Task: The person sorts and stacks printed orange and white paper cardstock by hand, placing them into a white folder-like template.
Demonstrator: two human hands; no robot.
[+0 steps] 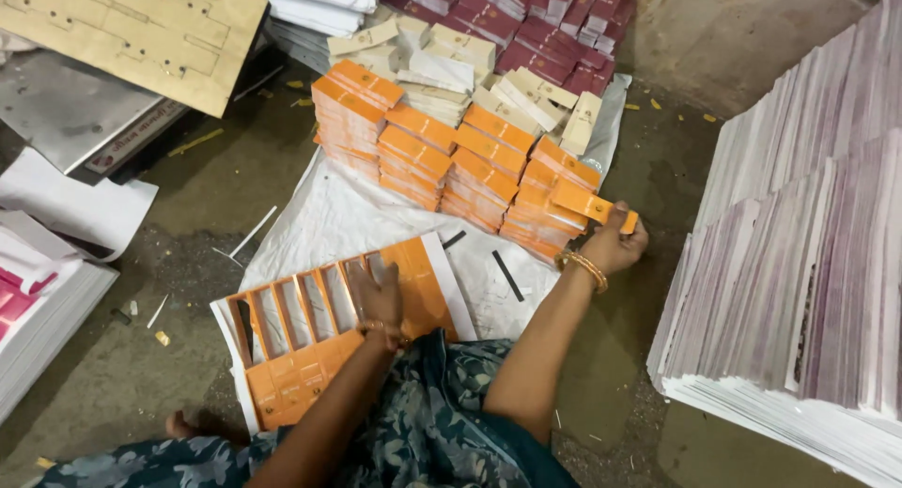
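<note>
Orange card is what we find in both hands. Our right hand [613, 247] is stretched out to the far right, fingers pinched shut on a small orange punched-out piece [594, 206], which sits at the right end of the orange stacks [451, 159], touching or just above the top of the nearest pile; we cannot tell which. A gold bangle [584, 267] circles that wrist.

Our left hand [376, 295] lies flat, fingers spread and pressed down, on a large orange die-cut sheet [310, 342] in front of our lap. Part of this sheet shows long empty slots where the white below comes through, while its nearer part is whole orange.

Under the sheet and the stacks lies a white plastic sack [338, 216] spread on the grey concrete floor [188, 197]. A black strip [507, 275] lies on the sack between our two arms.

Behind the orange stacks we see cream-coloured pieces [451, 61] in a loose heap, and behind those, dark red stacks [536, 28]. At far right rises a tall pile of printed sheets [799, 263] with purple edges. At upper left a wooden die board [132, 32] rests on a metal plate [66, 108], with white and pink sheets [38, 300] along the left edge. Our blue patterned clothing [442, 432] fills the bottom.
</note>
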